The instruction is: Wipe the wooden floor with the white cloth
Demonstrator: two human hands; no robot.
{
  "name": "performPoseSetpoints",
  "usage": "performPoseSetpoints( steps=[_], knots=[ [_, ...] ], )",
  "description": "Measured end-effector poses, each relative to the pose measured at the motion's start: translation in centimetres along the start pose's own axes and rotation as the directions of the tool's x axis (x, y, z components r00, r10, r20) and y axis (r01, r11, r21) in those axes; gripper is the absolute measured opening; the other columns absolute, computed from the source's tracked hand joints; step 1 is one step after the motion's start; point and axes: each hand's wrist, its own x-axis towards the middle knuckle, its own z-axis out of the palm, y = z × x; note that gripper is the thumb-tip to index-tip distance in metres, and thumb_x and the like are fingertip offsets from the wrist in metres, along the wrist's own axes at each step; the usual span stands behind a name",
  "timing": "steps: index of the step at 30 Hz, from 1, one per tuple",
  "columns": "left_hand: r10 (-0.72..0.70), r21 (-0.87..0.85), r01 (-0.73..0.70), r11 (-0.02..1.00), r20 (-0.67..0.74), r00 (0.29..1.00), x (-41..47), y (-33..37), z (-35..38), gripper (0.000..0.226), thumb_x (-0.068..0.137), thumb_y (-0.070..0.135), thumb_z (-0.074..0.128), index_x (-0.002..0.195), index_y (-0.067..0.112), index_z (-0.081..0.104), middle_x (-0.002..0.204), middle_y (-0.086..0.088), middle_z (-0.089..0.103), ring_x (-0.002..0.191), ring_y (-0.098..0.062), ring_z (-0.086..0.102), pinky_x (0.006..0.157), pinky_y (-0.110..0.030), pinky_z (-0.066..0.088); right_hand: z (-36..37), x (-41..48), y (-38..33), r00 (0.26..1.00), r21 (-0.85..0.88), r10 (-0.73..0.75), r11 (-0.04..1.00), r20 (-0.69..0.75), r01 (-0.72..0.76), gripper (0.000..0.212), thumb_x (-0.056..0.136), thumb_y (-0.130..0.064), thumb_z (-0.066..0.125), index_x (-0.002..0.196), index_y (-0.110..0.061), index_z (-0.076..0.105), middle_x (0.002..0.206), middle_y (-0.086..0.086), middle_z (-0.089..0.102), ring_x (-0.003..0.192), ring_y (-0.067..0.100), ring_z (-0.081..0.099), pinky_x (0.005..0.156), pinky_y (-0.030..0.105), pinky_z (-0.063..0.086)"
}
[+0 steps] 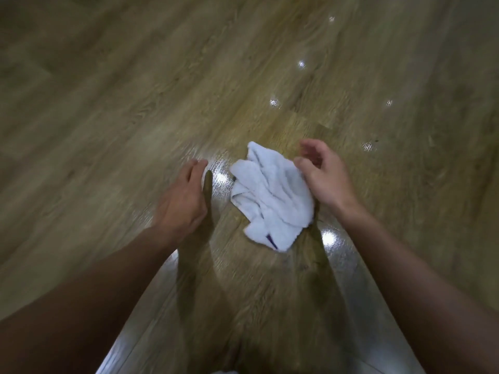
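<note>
Neither hand has the cloth in a grip; our right hand (324,176) sits at the cloth's right edge with its fingers loosely curled round nothing, the thumb just at the fabric and the heel of the palm overlapping it, though we cannot tell whether it presses down; our left hand (183,201) is flat, fingers straight and together, a little apart from the cloth on its left side, and blurred. The white cloth (270,195) lies crumpled in a heap on the wooden floor (135,103), between the two hands, a dark purple mark (271,240) showing at its near corner.

We judge the step in hand to be taking hold for the wipe; to do it well we should lay the right palm on the middle of the heap, not its edge, and spread the fingers so the folds flatten into a broad pad; a pinch at the rim would only drag a lump along. The left hand serves best planted on bare boards as a prop. Then long overlapping strokes along the grain; bright glints (301,64) dot the boards beyond the cloth, drops or lamp reflections, we cannot tell which; so we should carry the strokes out that far.
</note>
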Motion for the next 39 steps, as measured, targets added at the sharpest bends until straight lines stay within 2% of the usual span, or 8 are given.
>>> performPoseSetpoints(
  steps=[2,6,13,20,25,29,35,39],
  knots=[
    [-0.007,0.019,0.007,1.0,0.025,1.0,0.2,0.0,0.1,0.058,0.091,0.003,0.043,0.145,0.016,0.027,0.151,-0.014,0.028,0.125,-0.037,0.045,0.096,-0.047,0.045,2.4,-0.6,0.0,0.989,-0.251,-0.141,0.957,0.042,0.147,0.049,0.092,-0.047,0.051,0.137,-0.027,0.046,0.136,-0.002,0.05,0.125,0.015,0.047,0.107,0.046,0.037],
    [-0.01,0.071,0.006,0.997,0.059,0.998,0.5,0.2,0.6,0.057,0.086,0.012,0.038,0.142,0.019,0.026,0.152,-0.013,0.025,0.129,-0.037,0.041,0.096,-0.054,0.045,8.2,-2.8,0.8,0.942,-0.736,-0.219,0.589,0.254,0.335,0.069,0.09,-0.065,0.038,0.148,-0.027,0.029,0.158,0.005,0.021,0.146,0.028,0.013,0.115,0.052,0.01],
    [0.037,0.157,-0.049,0.986,0.078,0.996,0.9,0.5,0.4,0.056,0.084,0.017,0.037,0.14,0.022,0.03,0.15,-0.015,0.03,0.128,-0.039,0.039,0.097,-0.055,0.042,3.9,-7.3,5.1,0.751,-0.67,-0.435,0.357,0.498,0.651,0.05,0.09,-0.054,0.045,0.132,-0.029,0.053,0.143,-0.002,0.05,0.127,0.023,0.049,0.094,0.043,0.031],
    [0.155,0.283,-0.213,0.935,0.213,0.965,-0.2,1.6,0.8,0.057,0.087,0.019,0.029,0.144,0.016,0.034,0.149,-0.018,0.031,0.136,-0.038,0.029,0.113,-0.053,0.023,4.4,-1.5,4.0,0.963,-0.786,-0.266,0.583,0.054,0.205,0.042,0.094,-0.046,0.044,0.13,-0.026,0.05,0.143,0.004,0.044,0.122,0.03,0.042,0.089,0.042,0.031],
    [0.184,0.236,-0.237,0.943,0.223,0.957,0.3,1.2,0.6,0.066,0.083,0.038,0.021,0.133,0.006,0.048,0.142,-0.023,0.043,0.128,-0.042,0.042,0.105,-0.056,0.035,9.6,-6.6,2.3,0.885,-0.733,-0.37,0.512,0.282,0.447,0.047,0.097,-0.043,0.039,0.138,-0.021,0.043,0.144,0.004,0.042,0.122,0.029,0.043,0.093,0.042,0.031],
    [0.212,0.223,-0.249,0.942,0.179,0.961,0.6,0.1,1.3,0.056,0.078,0.016,0.04,0.132,0.01,0.05,0.138,-0.022,0.047,0.124,-0.042,0.046,0.103,-0.053,0.038,4.4,-12.5,6.8,0.737,-0.614,-0.46,0.416,0.495,0.671,0.044,0.091,-0.044,0.044,0.129,-0.026,0.056,0.137,0.001,0.053,0.116,0.025,0.048,0.086,0.04,0.035],
    [0.234,0.258,-0.274,0.926,0.175,0.956,0.6,1.4,0.8,0.058,0.074,0.021,0.032,0.125,0.005,0.055,0.127,-0.024,0.051,0.115,-0.044,0.048,0.097,-0.051,0.038,3.6,-4.7,4.5,0.929,-0.766,-0.293,0.535,0.226,0.356,0.044,0.1,-0.032,0.038,0.142,-0.019,0.036,0.152,0.01,0.032,0.135,0.031,0.031,0.104,0.049,0.032],
    [0.378,0.253,-0.423,0.87,0.208,0.902,1.1,1.8,-0.1,0.051,0.073,0.035,0.033,0.102,0.003,0.061,0.113,-0.02,0.058,0.099,-0.04,0.056,0.079,-0.046,0.05,9.5,-7.8,1.8,0.904,-0.752,-0.294,0.505,0.311,0.423,0.057,0.094,-0.019,0.041,0.148,-0.014,0.026,0.158,0.014,0.019,0.143,0.036,0.019,0.112,0.048,0.021]
  ],
)
